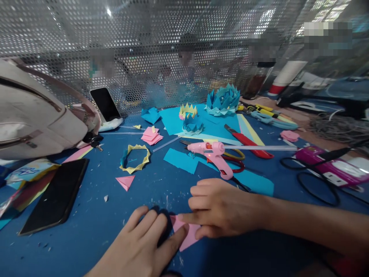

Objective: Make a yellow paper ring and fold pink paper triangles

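Observation:
A small folded piece of pink paper (188, 237) lies on the blue table in front of me. My left hand (144, 240) holds it down from the left, thumb pressed on its surface and the other fingers bent on the table. From the right, my right hand (223, 209) pins the same paper with the index finger and thumb, its other fingers curled in. Just beyond are a pink glue gun (211, 150) with a glue stick in its back, a pink folded triangle (125, 182) and a ring of yellow and blue folded pieces (135, 158).
A dark phone (56, 196) and a pale backpack (37, 115) are on the left. Blue sheets (170, 121) bear a blue paper flower (222, 100). A red cutter (252, 144) lies behind the glue gun. A purple power strip (331, 165) with black cables stands at right.

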Action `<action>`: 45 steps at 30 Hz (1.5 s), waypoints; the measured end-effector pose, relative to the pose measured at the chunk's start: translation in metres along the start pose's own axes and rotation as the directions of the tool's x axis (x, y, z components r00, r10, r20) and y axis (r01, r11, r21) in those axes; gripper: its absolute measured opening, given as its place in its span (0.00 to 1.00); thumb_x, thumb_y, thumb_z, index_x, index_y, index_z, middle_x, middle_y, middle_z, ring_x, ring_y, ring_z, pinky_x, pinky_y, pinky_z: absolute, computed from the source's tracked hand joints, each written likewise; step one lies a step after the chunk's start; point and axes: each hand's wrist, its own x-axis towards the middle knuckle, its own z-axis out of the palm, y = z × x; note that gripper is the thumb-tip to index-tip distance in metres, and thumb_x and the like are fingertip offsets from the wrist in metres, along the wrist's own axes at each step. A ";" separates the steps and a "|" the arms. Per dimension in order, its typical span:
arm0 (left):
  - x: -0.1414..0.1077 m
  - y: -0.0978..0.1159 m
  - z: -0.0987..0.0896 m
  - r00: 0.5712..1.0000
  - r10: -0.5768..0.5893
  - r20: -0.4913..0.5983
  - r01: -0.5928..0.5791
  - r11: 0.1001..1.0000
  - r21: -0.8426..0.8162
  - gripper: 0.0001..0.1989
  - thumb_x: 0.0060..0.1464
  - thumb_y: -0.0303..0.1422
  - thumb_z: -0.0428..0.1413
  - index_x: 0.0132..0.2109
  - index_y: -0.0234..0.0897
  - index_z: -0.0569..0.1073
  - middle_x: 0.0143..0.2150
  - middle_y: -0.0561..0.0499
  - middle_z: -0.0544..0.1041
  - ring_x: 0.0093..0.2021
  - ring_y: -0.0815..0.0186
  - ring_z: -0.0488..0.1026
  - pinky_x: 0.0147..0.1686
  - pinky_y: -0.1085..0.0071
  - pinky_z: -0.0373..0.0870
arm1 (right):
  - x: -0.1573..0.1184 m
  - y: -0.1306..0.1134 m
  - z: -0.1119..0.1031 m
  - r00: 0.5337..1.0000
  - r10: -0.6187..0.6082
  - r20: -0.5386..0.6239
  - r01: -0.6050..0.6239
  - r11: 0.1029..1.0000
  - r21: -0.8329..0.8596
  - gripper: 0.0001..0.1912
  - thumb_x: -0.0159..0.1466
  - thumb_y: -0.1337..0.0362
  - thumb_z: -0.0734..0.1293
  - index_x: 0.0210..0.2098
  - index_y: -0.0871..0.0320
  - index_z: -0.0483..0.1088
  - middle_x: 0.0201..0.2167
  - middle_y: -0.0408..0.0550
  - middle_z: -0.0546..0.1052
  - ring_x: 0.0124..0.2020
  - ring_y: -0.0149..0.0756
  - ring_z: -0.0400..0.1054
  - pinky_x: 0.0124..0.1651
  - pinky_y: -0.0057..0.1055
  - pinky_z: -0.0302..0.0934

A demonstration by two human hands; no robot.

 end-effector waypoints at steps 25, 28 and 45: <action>0.016 -0.004 -0.012 1.000 0.017 -0.002 -0.017 0.991 -0.132 0.20 0.72 0.40 0.42 0.54 0.37 0.74 0.35 0.50 0.71 0.35 0.62 0.64 0.47 0.61 0.55 | 0.003 -0.001 -0.014 0.999 0.035 -0.023 -0.035 0.999 0.011 0.26 0.75 0.62 0.52 0.24 0.59 0.67 0.23 0.45 0.68 0.28 0.36 0.54 0.31 0.36 0.43; 0.025 -0.003 -0.015 0.998 0.048 -0.036 -0.052 0.990 -0.129 0.14 0.70 0.28 0.46 0.49 0.37 0.77 0.33 0.52 0.73 0.33 0.65 0.65 0.48 0.62 0.56 | 0.004 0.001 0.002 0.990 0.074 -0.122 -0.067 0.996 0.058 0.23 0.76 0.60 0.53 0.28 0.60 0.70 0.25 0.44 0.69 0.29 0.35 0.55 0.32 0.33 0.47; 0.033 -0.021 -0.020 0.985 -0.103 0.138 0.169 0.726 -0.667 0.18 0.64 0.17 0.47 0.47 0.41 0.76 0.45 0.52 0.80 0.44 0.67 0.74 0.48 0.64 0.61 | 0.005 -0.006 0.011 0.946 0.313 -0.083 -0.249 0.867 0.432 0.05 0.67 0.62 0.70 0.36 0.58 0.75 0.33 0.43 0.76 0.37 0.33 0.64 0.39 0.28 0.57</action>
